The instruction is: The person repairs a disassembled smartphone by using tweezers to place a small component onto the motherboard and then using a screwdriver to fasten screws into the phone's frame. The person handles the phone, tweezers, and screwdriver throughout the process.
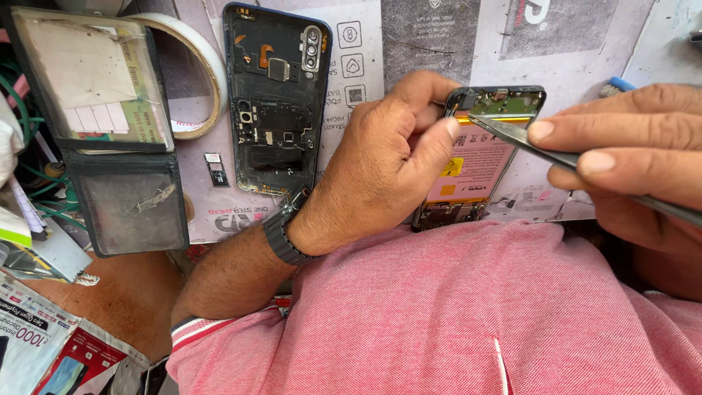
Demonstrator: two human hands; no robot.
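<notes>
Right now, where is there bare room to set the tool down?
Bare mat lies between the detached back cover and the opened phone. A smaller patch holds only the SIM tray. Crowded left: card case, tape roll.

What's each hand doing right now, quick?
Left hand: closed on the opened phone, steadying it.
Right hand: closed, holding metal tweezers, tip at the phone's top.

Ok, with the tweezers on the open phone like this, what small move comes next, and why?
Probably ease the tweezers tip slightly under the edge above the battery. The tip already rests there, just below the circuit board, and the left hand steadies the phone, so a gentle lift looks safe.
</notes>
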